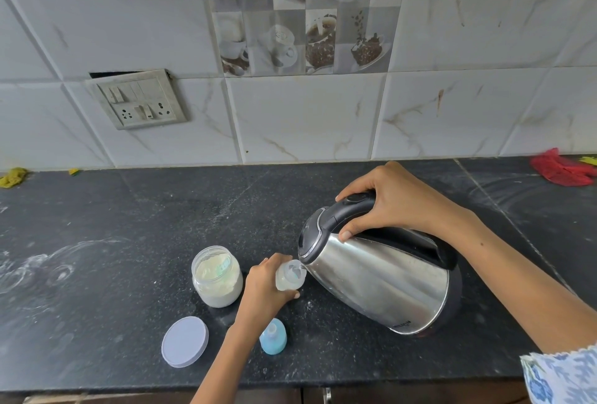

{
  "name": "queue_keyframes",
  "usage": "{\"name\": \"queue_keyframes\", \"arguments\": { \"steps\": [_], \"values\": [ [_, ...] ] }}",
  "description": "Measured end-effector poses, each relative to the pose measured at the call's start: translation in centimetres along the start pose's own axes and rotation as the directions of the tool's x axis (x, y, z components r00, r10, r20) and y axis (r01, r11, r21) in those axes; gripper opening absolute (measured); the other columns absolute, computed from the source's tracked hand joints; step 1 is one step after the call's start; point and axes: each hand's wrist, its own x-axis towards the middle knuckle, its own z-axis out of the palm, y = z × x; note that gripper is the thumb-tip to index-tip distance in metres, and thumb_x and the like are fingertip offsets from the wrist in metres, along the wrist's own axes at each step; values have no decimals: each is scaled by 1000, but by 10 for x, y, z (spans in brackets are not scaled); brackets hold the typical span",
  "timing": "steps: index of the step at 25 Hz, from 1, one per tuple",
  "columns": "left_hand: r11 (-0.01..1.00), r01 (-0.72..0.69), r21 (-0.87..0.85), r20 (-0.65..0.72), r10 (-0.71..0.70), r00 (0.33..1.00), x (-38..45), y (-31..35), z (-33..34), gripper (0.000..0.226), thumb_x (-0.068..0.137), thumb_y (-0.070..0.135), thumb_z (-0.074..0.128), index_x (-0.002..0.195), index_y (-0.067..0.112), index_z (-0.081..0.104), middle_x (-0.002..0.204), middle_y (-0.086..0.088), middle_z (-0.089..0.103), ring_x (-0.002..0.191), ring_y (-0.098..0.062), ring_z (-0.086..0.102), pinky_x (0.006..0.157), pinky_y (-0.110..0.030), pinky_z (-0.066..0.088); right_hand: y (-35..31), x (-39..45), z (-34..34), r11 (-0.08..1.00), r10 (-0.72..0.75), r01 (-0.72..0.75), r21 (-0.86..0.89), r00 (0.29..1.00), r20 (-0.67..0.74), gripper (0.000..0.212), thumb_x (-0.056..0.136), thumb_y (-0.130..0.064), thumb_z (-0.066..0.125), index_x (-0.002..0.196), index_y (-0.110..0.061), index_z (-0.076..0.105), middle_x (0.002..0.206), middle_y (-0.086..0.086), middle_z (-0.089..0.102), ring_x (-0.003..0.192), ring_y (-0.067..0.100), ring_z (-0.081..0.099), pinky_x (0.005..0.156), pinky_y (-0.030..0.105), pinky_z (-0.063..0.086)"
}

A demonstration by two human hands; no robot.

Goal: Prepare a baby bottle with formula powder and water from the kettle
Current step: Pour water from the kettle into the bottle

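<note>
Head view shows pouring in progress. Risks, as judged: the bottle [289,278] mouth is narrow and the kettle [374,277] spout sits right at its rim, so a slight slip or over-tilt would send water over the left hand [262,287], possibly hot; a loosened hold could tip the bottle; overfilling would spoil the powder ratio.

Right hand [392,201]: fingers [350,229] closed around the black handle, thumb across its top, kettle tilted spout-down toward the bottle. Left hand: fingers wrapped tight around the bottle body, which stands on the counter [97,274] with cloudy liquid inside, spout just beyond the fingertips.

Open formula jar [217,276] stands just outside the left knuckles. Its lid [184,341] and the blue teat cap [273,336] lie near the left wrist, untouched
</note>
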Motion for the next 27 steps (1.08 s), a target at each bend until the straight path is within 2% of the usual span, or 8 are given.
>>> {"name": "queue_keyframes", "arguments": {
  "steps": [12,27],
  "values": [
    [1000,13,-7,8,-13,1000,-1,-1,1,59,57,23,86,110,26,60,100,8,68,92,-12,60,78,-31,49,-1,-1,-1,1000,-9,9,-3,1000,1,49,58,-47,88,99,-24,77,83,-12,76,75,3,66,71,22,48],
    [999,25,-26,14,-25,1000,-3,-4,3,60,56,26,87,109,28,60,99,9,67,92,-11,61,80,-34,52,-3,0,-3,1000,-12,12,-10,1000,23,48,57,-49,87,97,-25,77,80,-11,76,73,3,66,72,28,51]
  ]
}}
